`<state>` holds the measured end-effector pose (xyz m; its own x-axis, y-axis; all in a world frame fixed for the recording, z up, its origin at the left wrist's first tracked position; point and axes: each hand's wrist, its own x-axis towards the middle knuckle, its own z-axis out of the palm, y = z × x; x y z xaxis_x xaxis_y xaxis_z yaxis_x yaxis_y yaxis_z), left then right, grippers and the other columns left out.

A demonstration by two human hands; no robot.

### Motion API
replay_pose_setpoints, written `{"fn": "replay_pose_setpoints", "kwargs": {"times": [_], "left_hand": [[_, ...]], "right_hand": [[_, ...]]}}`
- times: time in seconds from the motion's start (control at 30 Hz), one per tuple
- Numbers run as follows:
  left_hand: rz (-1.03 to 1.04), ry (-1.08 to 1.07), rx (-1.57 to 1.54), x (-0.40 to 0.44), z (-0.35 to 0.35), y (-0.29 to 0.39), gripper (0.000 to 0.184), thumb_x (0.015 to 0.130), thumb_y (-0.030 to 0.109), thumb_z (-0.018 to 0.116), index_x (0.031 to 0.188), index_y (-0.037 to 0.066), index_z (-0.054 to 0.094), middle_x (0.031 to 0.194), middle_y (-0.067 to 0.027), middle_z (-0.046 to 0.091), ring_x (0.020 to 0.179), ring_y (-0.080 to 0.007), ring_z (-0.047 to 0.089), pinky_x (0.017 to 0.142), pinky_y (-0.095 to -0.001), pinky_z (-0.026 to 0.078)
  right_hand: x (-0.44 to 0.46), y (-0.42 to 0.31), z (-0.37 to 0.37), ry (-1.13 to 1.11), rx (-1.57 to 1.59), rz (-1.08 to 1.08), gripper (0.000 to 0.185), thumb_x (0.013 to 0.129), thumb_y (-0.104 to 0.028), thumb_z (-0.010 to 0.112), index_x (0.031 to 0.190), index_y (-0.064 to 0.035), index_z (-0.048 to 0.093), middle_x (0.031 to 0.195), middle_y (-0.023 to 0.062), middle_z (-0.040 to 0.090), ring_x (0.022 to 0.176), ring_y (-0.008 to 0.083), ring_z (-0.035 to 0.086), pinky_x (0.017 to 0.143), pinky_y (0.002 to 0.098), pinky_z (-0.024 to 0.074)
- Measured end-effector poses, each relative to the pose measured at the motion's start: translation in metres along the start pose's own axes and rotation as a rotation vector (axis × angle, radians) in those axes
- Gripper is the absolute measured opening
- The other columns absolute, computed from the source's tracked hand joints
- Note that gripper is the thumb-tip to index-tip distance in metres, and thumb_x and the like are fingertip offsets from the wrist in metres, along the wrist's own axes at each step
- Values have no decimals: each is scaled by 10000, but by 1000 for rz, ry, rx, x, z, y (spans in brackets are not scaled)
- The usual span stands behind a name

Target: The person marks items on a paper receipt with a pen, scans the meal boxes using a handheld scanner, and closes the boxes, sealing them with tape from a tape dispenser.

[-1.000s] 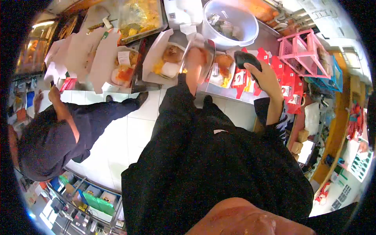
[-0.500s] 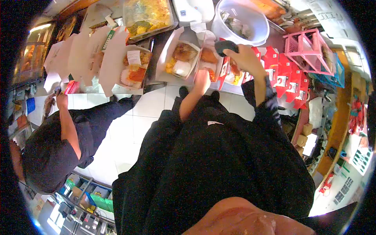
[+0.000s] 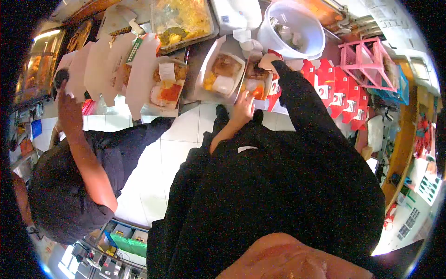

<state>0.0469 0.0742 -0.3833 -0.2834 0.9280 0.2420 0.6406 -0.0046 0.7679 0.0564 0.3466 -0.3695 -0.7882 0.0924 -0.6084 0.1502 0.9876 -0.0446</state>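
A white meal box (image 3: pixel 224 76) with brown meat, rice and yellow food stands open on the counter. Right of it, a narrower box holds rice topped with orange-red food (image 3: pixel 257 90) and something dark brown behind it. My left hand (image 3: pixel 243 109) is at this box's near edge, its fingers partly spread and touching the rim or the food. My right hand (image 3: pixel 270 62) is bent over the far end of the same box, fingers curled. What it holds is hidden; a dark patch shows below its fingers. A red-and-white box (image 3: pixel 274 88) stands under my right sleeve.
Red boxes (image 3: pixel 334 90) line the counter at right, before a pink rack (image 3: pixel 367 63). Behind are a white tub (image 3: pixel 320 35) and a clear tray of yellow food (image 3: pixel 183 23). At left, a co-worker's hand (image 3: pixel 68 104) is at white open boxes (image 3: pixel 104 69).
My right hand has turned down and left over the box; the black round object it held is no longer plainly visible. My left hand's fingers have opened somewhat. The co-worker's hand has risen.
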Motion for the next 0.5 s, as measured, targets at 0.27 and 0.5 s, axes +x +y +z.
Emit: {"fn": "replay_pose_setpoints", "kwargs": {"times": [0.27, 0.5], "left_hand": [[-93, -7, -27, 27, 12, -6, 306, 754, 68, 555, 1039, -14, 480, 1160, -282, 407, 1023, -410, 468, 861, -456, 425], [-38, 24, 24, 18, 2, 23, 284, 755, 79, 576, 1027, 41, 503, 1044, -225, 481, 894, -394, 525, 749, -432, 463]], "right_hand": [[11, -26, 34, 121, 98, 421, 288, 736, -264, 496, 681, -30, 654, 778, 197, 644, 684, 321, 638, 647, 463, 495], [-18, -43, 10, 125, -77, 50, 283, 759, -252, 527, 783, 0, 655, 696, 181, 626, 661, 299, 634, 618, 425, 501]]}}
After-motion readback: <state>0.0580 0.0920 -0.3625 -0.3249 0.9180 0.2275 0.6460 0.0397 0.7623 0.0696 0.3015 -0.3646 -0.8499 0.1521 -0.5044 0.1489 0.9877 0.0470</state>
